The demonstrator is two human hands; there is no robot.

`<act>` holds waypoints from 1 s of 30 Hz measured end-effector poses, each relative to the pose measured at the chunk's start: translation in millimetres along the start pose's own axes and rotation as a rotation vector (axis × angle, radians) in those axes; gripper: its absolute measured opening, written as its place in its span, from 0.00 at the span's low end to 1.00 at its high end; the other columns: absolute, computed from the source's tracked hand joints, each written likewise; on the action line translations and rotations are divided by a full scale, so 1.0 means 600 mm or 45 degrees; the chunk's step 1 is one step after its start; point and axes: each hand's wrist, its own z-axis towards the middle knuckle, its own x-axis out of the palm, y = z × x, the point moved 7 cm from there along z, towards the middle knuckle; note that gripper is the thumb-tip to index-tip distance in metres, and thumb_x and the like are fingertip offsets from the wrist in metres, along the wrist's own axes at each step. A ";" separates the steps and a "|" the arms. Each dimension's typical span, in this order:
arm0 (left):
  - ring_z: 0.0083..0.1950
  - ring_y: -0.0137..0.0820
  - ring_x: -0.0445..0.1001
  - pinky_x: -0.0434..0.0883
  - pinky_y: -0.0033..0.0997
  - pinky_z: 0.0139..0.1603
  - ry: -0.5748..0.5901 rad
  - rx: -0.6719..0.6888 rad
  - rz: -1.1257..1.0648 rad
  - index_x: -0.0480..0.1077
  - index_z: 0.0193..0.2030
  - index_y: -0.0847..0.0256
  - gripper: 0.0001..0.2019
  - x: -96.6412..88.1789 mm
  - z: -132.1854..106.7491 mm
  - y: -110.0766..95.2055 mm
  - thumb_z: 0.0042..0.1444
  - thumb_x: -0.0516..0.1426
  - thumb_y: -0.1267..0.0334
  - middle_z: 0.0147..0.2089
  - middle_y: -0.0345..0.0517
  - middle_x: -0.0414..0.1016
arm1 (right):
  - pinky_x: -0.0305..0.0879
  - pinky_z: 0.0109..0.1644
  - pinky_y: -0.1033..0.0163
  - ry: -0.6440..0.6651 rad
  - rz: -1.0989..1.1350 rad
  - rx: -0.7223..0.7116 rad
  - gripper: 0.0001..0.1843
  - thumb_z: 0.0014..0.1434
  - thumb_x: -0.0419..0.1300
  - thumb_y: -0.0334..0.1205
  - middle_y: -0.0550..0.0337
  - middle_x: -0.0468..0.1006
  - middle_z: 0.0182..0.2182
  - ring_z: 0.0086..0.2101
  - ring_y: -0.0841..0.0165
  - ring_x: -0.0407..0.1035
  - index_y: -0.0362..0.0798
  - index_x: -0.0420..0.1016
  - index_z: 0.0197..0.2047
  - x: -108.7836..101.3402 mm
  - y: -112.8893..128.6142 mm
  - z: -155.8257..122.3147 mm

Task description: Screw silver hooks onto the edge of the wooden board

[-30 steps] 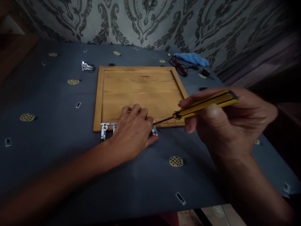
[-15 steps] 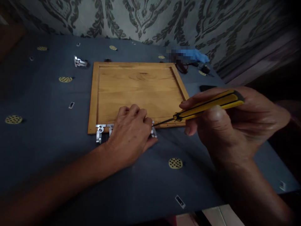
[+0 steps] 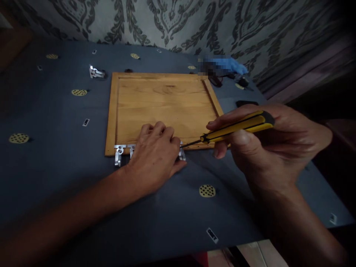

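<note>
A framed wooden panel [image 3: 164, 104], like a cabinet door, lies flat with metal hinges along its near edge. Two hinges show at its left, one a silver hinge [image 3: 119, 154] in full and another partly covered. My left hand [image 3: 157, 157] is closed around a hinge [image 3: 182, 154] farther right, fingers curled over the panel's edge and thumb below; most of that hinge is hidden. In my right hand [image 3: 267, 148] is a yellow and black screwdriver [image 3: 236, 128], gripped by its handle. Its thin shaft slants down left, and its tip meets the hinge beside my left fingers.
A loose hinge [image 3: 97, 72] lies beyond the panel's far left corner. At the back right are a blue cloth-like item [image 3: 230, 65] and dark objects, partly blurred out. Patterned dark cloth [image 3: 55, 148] covers the table, which meets a wallpapered wall [image 3: 167, 22].
My right hand and the screwdriver have shifted slightly left and the handle sits a little lower. My left hand keeps its place on the hinge; the view has moved slightly.
</note>
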 end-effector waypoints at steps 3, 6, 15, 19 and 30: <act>0.55 0.48 0.69 0.64 0.48 0.54 -0.006 0.005 -0.001 0.77 0.45 0.63 0.18 0.000 0.000 0.000 0.62 0.62 0.49 0.47 0.54 0.77 | 0.68 0.16 0.63 -0.020 -0.036 0.020 0.08 0.56 0.73 0.36 0.63 0.84 0.35 0.19 0.73 0.70 0.55 0.85 0.39 0.001 0.002 -0.001; 0.55 0.48 0.69 0.64 0.48 0.53 -0.009 0.013 -0.003 0.77 0.45 0.64 0.18 -0.001 -0.001 -0.001 0.62 0.62 0.49 0.46 0.54 0.77 | 0.66 0.15 0.60 -0.019 -0.060 0.027 0.10 0.53 0.74 0.36 0.65 0.84 0.35 0.18 0.71 0.69 0.59 0.85 0.38 0.002 0.003 0.001; 0.55 0.48 0.68 0.63 0.47 0.53 0.020 0.005 -0.013 0.78 0.46 0.65 0.18 0.001 -0.001 0.000 0.62 0.61 0.49 0.45 0.54 0.76 | 0.74 0.21 0.63 0.287 -0.027 -0.025 0.13 0.60 0.68 0.34 0.61 0.84 0.39 0.22 0.72 0.74 0.54 0.85 0.48 0.000 0.005 0.008; 0.54 0.47 0.67 0.63 0.46 0.53 -0.003 0.011 -0.024 0.77 0.46 0.64 0.18 0.000 -0.001 0.000 0.62 0.62 0.49 0.46 0.54 0.76 | 0.68 0.15 0.66 0.152 -0.079 -0.023 0.10 0.55 0.73 0.35 0.62 0.84 0.36 0.25 0.69 0.74 0.56 0.86 0.41 -0.001 0.006 0.008; 0.55 0.48 0.67 0.63 0.47 0.53 0.031 -0.005 -0.051 0.78 0.45 0.64 0.18 0.000 -0.001 0.004 0.63 0.61 0.49 0.47 0.55 0.76 | 0.70 0.19 0.62 -0.007 -0.065 -0.048 0.07 0.57 0.71 0.37 0.60 0.85 0.34 0.18 0.72 0.71 0.52 0.86 0.41 -0.009 0.014 0.009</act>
